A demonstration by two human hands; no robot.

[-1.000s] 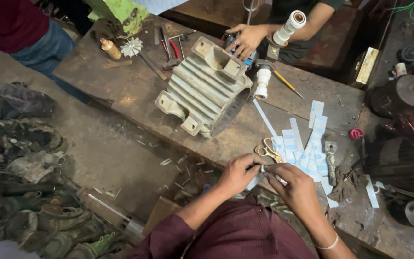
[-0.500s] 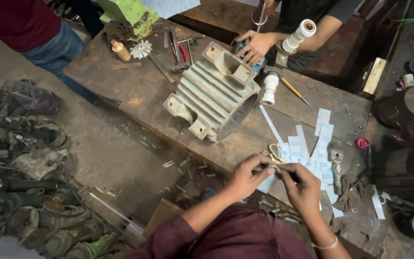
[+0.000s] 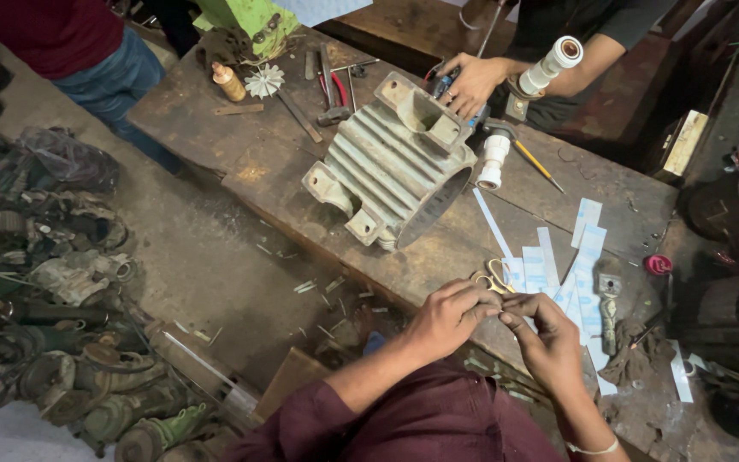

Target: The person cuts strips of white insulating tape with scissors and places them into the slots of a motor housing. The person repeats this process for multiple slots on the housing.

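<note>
Fingertips of both our hands meet just over the near edge of the workbench [image 3: 241,154]. Our left hand [image 3: 446,316] and our right hand [image 3: 549,338] are both curled, thumb against forefinger, and they pinch between them a small pale piece [image 3: 499,311]. It is too small to tell exactly what it is; we think it is a bit of the same paper that lies beside it. No other finger of ours touches anything.

The work in hand, as we judge it, is fine work on this piece with the fingertips - folding or shaping it, not cutting it. The yellow-handled scissors [image 3: 491,278] lie on the bench just beyond our knuckles, not held. To the right of them the white and pale blue paper strips [image 3: 588,257] are spread out, some overlapping.

For a move from this position we judge that one hand must keep its pinch while the other lets go, because the piece hangs over the edge and could drop to the littered floor.

Further back stands the grey finned motor housing [image 3: 395,167], lying on its side with its open end toward us. Behind it a co-worker's hand [image 3: 472,81] rests on the housing - well apart from ours.
</note>
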